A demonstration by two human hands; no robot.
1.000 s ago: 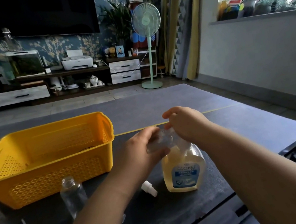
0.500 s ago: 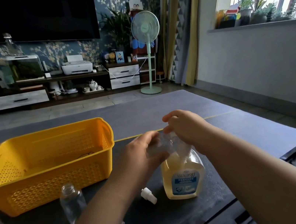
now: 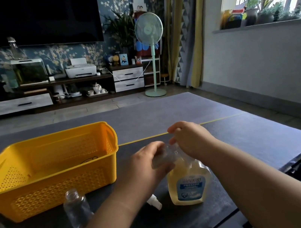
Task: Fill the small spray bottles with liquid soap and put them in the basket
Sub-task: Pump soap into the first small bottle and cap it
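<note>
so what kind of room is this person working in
Most likely a home living room: a large dark television hangs above a low media cabinet, and a standing fan stands by the curtains.

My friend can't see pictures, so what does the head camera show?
A person's left hand holds a small clear bottle against the top of a soap bottle full of yellow liquid, while the right hand curls over that top. A yellow basket, another uncapped small bottle and a white spray cap sit nearby on the dark table.
</note>
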